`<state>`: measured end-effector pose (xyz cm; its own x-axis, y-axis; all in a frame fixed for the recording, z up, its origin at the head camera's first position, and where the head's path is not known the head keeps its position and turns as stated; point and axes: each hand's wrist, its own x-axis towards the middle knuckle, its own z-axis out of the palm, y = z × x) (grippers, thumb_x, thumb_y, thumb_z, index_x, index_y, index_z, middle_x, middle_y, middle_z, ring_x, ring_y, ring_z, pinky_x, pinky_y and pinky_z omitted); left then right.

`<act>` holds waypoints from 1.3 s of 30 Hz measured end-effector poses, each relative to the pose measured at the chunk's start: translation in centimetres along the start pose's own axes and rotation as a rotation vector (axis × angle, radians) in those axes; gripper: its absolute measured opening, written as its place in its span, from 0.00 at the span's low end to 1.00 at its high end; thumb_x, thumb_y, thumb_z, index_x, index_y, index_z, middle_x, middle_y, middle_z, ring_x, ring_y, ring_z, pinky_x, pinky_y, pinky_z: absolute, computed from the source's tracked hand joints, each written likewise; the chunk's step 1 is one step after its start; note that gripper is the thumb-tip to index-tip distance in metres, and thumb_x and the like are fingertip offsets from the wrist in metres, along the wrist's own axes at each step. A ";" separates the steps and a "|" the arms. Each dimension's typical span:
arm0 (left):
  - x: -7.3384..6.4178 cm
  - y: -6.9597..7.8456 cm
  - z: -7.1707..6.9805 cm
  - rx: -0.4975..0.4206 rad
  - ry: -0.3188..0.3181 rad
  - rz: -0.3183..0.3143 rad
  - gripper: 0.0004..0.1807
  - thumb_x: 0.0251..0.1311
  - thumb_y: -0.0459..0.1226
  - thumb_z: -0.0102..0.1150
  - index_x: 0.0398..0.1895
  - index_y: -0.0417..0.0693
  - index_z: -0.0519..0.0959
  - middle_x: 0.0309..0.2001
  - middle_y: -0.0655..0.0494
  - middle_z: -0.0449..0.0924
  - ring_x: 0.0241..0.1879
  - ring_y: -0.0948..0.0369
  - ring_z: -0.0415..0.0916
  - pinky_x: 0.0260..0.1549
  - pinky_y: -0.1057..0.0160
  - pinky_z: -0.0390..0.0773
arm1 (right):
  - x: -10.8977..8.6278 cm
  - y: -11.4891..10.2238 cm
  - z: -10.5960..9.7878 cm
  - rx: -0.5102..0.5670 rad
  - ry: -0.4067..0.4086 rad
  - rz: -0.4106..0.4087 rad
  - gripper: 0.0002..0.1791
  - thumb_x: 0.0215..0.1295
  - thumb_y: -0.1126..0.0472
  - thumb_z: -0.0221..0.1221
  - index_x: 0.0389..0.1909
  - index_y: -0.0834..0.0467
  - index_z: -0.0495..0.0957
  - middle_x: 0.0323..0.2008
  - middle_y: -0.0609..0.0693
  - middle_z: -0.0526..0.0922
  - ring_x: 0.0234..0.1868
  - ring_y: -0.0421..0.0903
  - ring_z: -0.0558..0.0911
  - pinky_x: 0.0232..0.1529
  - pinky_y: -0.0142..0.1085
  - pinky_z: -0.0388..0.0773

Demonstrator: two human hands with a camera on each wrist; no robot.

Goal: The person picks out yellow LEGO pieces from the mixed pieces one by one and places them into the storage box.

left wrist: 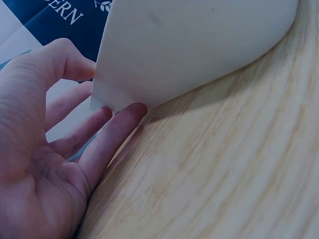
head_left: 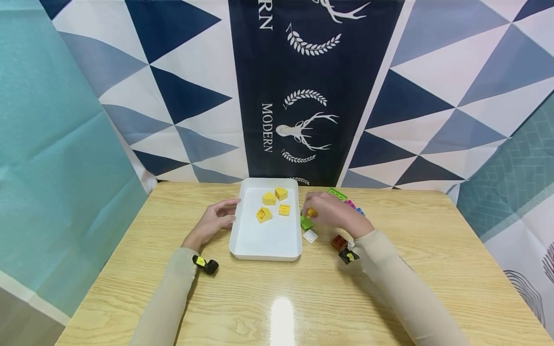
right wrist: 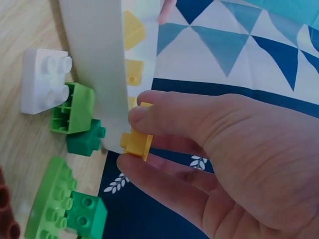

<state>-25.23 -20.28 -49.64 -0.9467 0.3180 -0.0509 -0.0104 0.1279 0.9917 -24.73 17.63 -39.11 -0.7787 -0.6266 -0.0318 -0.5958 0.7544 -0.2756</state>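
Note:
My right hand [head_left: 326, 209] pinches a small yellow toy brick [right wrist: 138, 140] between thumb and fingertips, just outside the right rim of a white tray [head_left: 264, 245]. In the tray lie several yellow bricks, among them a flat square one [head_left: 284, 210] and a slanted one [head_left: 264, 215]. My left hand [head_left: 215, 220] is at the tray's left side. In the left wrist view its fingertips [left wrist: 135, 108] rest against the outer wall, loosely bent, with the thumb at the edge. Below my right hand are a light green slanted brick [right wrist: 79, 107] and a white brick [right wrist: 44, 82].
Right of the tray lie a brown brick [head_left: 339, 242], a long light green brick [head_left: 336, 194], a dark green brick [right wrist: 88, 211], and pink [head_left: 350, 204] and blue [head_left: 360, 211] pieces partly behind the right hand. A patterned cloth [head_left: 298, 96] hangs at the table's back edge.

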 end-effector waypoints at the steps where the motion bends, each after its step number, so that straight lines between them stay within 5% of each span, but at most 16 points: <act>1: 0.0 0.0 0.0 0.000 0.001 0.000 0.35 0.77 0.28 0.60 0.86 0.36 0.67 0.81 0.25 0.70 0.67 0.52 0.82 0.52 0.65 0.93 | 0.1 -0.1 0.0 0.001 -0.003 -0.003 0.12 0.67 0.73 0.69 0.45 0.58 0.95 0.46 0.53 0.90 0.42 0.48 0.83 0.56 0.47 0.90; 39: 0.0 0.0 0.0 -0.002 -0.002 0.008 0.36 0.76 0.28 0.60 0.86 0.36 0.67 0.81 0.24 0.70 0.65 0.56 0.83 0.52 0.66 0.93 | 5.5 -4.9 0.1 -0.059 -0.159 -0.073 0.12 0.70 0.71 0.72 0.49 0.56 0.95 0.52 0.52 0.91 0.53 0.49 0.85 0.69 0.45 0.89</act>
<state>-25.23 -20.30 -49.61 -0.9463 0.3204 -0.0436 -0.0039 0.1234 0.9924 -26.13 10.46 -38.00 -0.6945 -0.6998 -0.1668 -0.6640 0.7128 -0.2257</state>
